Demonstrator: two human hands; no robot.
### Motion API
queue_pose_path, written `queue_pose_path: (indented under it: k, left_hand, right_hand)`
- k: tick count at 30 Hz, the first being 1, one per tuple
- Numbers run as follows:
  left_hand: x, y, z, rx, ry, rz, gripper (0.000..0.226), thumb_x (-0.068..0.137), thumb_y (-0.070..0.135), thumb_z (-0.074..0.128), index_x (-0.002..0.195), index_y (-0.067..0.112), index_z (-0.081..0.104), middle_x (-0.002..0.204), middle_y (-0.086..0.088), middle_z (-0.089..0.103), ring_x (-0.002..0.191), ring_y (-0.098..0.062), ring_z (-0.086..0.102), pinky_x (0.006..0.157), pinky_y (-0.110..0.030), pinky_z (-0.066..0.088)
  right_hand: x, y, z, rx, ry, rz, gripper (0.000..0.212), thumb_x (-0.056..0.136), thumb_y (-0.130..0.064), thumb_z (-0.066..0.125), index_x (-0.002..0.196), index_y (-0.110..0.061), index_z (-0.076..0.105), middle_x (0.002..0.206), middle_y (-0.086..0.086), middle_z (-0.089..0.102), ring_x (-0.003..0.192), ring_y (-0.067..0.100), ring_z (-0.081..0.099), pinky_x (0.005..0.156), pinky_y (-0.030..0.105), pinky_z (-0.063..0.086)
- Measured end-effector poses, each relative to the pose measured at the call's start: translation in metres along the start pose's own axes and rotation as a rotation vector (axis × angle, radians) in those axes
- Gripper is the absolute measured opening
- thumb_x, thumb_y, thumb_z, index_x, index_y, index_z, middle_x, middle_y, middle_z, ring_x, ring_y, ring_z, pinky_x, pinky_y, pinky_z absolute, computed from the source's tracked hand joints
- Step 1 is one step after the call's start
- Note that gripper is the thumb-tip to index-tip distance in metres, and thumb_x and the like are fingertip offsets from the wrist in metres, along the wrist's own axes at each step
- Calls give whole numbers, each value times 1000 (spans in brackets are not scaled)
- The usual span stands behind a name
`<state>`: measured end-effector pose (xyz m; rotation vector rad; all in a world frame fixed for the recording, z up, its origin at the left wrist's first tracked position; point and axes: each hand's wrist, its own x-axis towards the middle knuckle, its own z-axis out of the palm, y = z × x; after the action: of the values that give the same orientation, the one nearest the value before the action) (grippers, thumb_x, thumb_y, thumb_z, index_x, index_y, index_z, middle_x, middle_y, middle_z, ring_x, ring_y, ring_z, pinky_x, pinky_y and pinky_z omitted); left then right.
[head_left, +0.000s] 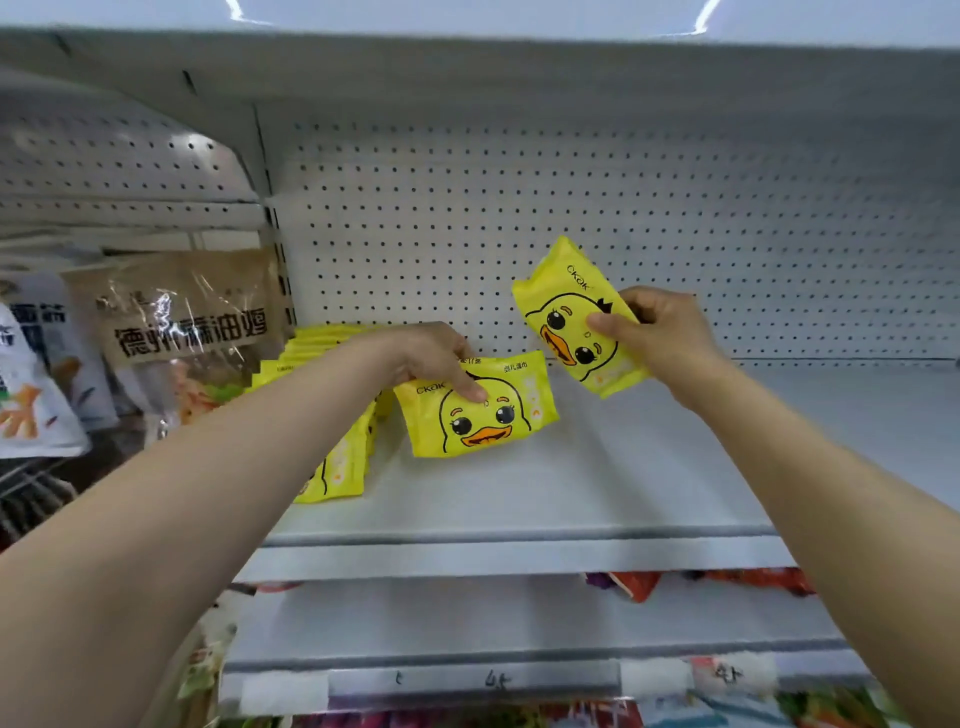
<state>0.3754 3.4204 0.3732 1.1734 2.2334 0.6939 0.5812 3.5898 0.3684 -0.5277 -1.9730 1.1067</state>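
- Gripping a yellow duck-face pack (483, 415) at its top edge, the left hand (431, 358) curls its fingers over the wrapper. The pack sits low over the white shelf (519, 488), at the right end of a row of matching packs (337, 462); contact with the shelf is unclear.
- The right hand (662, 332) pinches a second duck pack (566, 322), thumb across the print. It is held clear of the shelf and tilted, in front of the pegboard back panel (519, 208).
- Both packs are glossy bright yellow and show a cartoon duck face with black eyes, an orange bill and "CKAK" lettering.
- A brown bag with Chinese lettering (192, 322) stands in the bay to the left.
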Motion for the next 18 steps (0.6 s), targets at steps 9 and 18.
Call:
queue_pose_path:
  k: [9, 18]
  left_hand:
    - [106, -29, -28, 170, 83, 80, 62, 68, 28, 87, 123, 12, 61, 116, -2, 56, 108, -18, 53, 83, -27, 43]
    - [154, -58, -48, 355, 172, 194, 45, 68, 32, 86, 107, 18, 67, 101, 2, 63, 95, -18, 57, 74, -26, 39]
  right_hand:
    - [50, 36, 22, -136, -7, 32, 12, 77, -28, 81, 84, -21, 74, 83, 1, 74, 76, 21, 70, 74, 43, 57]
    - [81, 53, 38, -171, -1, 81, 12, 78, -28, 81, 87, -23, 75, 80, -5, 74, 76, 14, 69, 69, 28, 54]
